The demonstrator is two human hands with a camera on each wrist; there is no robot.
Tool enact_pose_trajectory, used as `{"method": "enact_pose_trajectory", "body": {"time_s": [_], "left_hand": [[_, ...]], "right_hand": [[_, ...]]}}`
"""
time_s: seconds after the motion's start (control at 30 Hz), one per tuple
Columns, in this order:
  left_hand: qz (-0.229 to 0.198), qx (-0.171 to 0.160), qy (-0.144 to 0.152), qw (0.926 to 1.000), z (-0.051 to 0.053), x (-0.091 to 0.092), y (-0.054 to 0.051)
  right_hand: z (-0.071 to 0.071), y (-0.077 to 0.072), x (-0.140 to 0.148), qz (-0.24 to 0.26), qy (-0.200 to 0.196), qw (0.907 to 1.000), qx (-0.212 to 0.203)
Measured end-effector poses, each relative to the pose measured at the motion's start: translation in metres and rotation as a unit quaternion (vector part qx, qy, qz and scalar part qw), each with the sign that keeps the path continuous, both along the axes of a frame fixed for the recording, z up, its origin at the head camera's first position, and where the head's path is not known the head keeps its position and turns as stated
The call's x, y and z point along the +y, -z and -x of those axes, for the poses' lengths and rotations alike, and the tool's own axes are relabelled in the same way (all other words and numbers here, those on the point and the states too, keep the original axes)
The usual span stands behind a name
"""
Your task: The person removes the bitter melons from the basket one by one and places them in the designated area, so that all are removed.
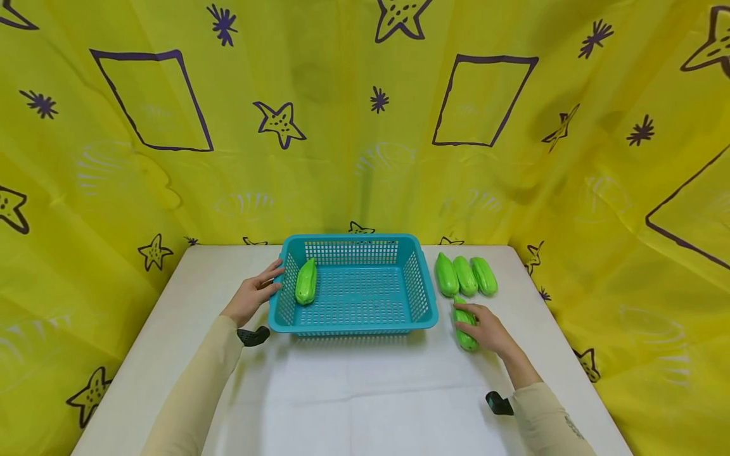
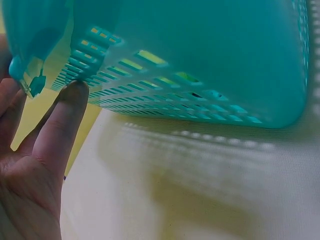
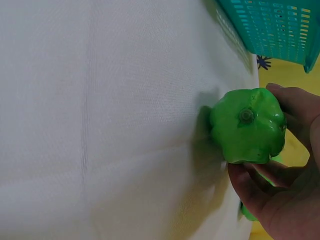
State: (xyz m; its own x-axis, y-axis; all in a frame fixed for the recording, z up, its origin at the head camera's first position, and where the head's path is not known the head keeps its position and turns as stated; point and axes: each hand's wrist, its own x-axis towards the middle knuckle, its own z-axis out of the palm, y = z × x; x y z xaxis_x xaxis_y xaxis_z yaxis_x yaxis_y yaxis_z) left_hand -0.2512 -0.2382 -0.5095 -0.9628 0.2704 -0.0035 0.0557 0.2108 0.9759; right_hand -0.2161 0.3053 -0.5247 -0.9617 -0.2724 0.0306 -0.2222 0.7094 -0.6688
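A turquoise basket [image 1: 352, 331] stands on the white table with one green vegetable [image 1: 306, 282] lying inside at its left. My left hand [image 1: 254, 295] touches the basket's left rim; in the left wrist view the fingers of the left hand [image 2: 42, 145] lie against the basket's perforated side wall [image 2: 220, 55]. Right of the basket, my right hand [image 1: 485, 328] holds a green vegetable [image 1: 464, 335] between thumb and fingers. The right wrist view shows the stem end of this ribbed vegetable [image 3: 247, 125] in the right hand [image 3: 287, 195].
Three more green vegetables [image 1: 466, 276] lie in a row at the back right, just beyond the held one. A yellow curtain [image 1: 342, 177] with drawn stars hangs behind and beside the table [image 1: 319, 405]. Dark wrist-camera pieces sit at both wrists.
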Motion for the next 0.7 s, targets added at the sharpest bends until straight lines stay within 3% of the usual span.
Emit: {"method": "enact_pose_trajectory", "body": {"time_s": [0.4, 0.7], "left_hand": [[-0.013, -0.004, -0.001, 0.9999, 0.001, 0.000, 0.003], [-0.010, -0.008, 0.003, 0.9999, -0.012, 0.007, -0.023]], "right_hand": [[0.000, -0.002, 0.000, -0.011, 0.013, 0.9999, 0.001], [0.001, -0.004, 0.000, -0.020, 0.024, 0.9995, -0.011]]}}
